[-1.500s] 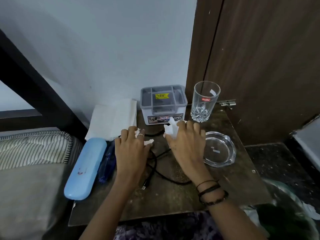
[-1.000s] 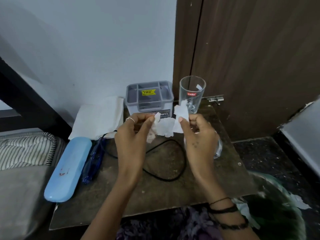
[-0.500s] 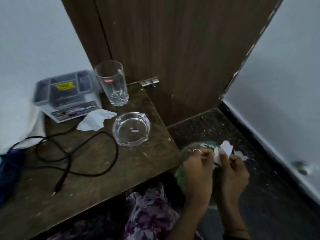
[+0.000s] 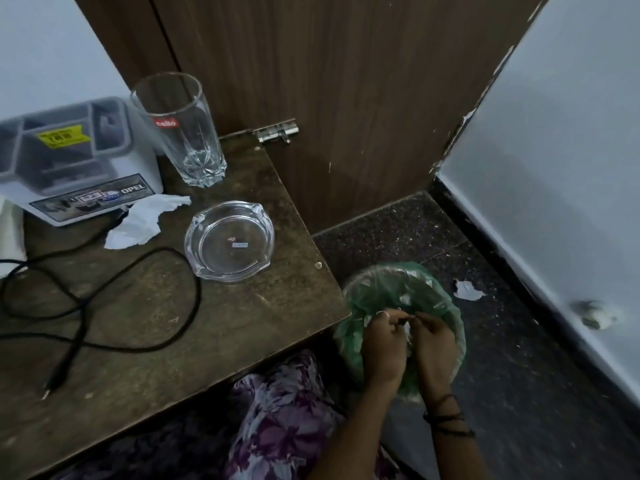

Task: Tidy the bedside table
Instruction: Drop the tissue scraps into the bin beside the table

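Observation:
My left hand (image 4: 383, 344) and my right hand (image 4: 433, 344) are close together over a bin lined with a green plastic bag (image 4: 398, 285), on the floor right of the bedside table (image 4: 242, 323). Their fingertips pinch small white tissue scraps (image 4: 407, 329), and more white bits lie inside the bag. On the table remain a crumpled white tissue (image 4: 145, 220), a glass ashtray (image 4: 230, 240), a tall glass tumbler (image 4: 180, 129), a grey organiser box (image 4: 69, 157) and a loose black cable (image 4: 104, 296).
A white paper scrap (image 4: 467, 290) lies on the dark floor beyond the bin. A brown wooden door (image 4: 346, 98) with a metal latch (image 4: 277, 131) stands behind the table. A pale wall runs along the right. Floral fabric (image 4: 284, 417) shows below the table's front edge.
Both hands carried torn tissue from the table to the bin and have sunk lower into the bag. The larger white pieces held above the fingers are gone; only small scraps show.

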A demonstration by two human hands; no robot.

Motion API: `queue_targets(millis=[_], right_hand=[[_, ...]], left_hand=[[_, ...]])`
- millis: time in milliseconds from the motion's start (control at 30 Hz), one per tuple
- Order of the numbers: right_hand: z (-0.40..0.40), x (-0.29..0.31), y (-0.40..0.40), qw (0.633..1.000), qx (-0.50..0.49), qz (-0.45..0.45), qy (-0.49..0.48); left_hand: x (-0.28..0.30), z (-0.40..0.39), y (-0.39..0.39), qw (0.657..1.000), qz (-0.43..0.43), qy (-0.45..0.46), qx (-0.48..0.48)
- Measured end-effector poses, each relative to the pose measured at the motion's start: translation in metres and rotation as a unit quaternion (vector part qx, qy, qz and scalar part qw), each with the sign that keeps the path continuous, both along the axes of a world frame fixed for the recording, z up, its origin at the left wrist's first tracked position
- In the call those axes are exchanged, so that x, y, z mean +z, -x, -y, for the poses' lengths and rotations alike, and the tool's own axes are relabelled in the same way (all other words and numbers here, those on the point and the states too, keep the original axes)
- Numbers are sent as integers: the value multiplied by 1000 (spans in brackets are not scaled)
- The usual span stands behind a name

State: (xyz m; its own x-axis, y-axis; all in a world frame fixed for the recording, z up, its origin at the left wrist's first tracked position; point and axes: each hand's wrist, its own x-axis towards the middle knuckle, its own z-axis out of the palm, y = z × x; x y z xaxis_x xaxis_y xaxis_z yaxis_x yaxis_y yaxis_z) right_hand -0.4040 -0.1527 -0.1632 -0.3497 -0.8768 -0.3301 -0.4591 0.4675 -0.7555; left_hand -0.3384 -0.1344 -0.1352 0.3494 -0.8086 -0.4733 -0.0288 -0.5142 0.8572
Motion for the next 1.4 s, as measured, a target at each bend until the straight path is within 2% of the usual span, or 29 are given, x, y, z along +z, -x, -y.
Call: queue_targets(millis=[100, 200, 300, 400, 500, 600, 667, 767, 900, 1000, 1100, 1167, 1300, 1400], right_hand=[[-5, 46, -13, 993, 25, 5, 117], [-21, 106, -41, 971, 54, 83, 219], [-40, 160, -83, 939, 112, 170, 277], [-49, 186, -138, 912, 220, 183, 294], [-43, 191, -196, 876, 361, 104, 302], [-25, 181, -253, 820, 457, -61, 341], [-15, 172, -284, 787, 482, -153, 353], [-7, 160, -311, 747, 495, -282, 343], [-5, 154, -316, 720, 515, -320, 338], [-5, 164, -302, 738, 510, -275, 346], [-14, 180, -270, 792, 427, -170, 401], [-21, 189, -235, 826, 359, -97, 423], [-29, 182, -142, 891, 220, 1, 396], [-27, 150, -75, 931, 119, -10, 345]], left_hand=[[43, -14, -7, 998, -18, 62, -17], [100, -37, -28, 985, -28, 162, 43], [143, -62, -66, 958, -49, 255, 126], [166, -78, -122, 932, -26, 305, 194], [166, -88, -189, 923, 75, 299, 230], [150, -96, -249, 923, 226, 217, 223], [143, -101, -278, 909, 297, 182, 230], [131, -100, -305, 898, 356, 149, 212], [117, -87, -315, 896, 421, 102, 100], [121, -80, -305, 903, 396, 129, 102], [142, -78, -275, 915, 323, 194, 142], [156, -77, -243, 918, 283, 242, 135], [160, -70, -153, 934, 211, 282, 61], [142, -55, -81, 955, 180, 232, -52]])
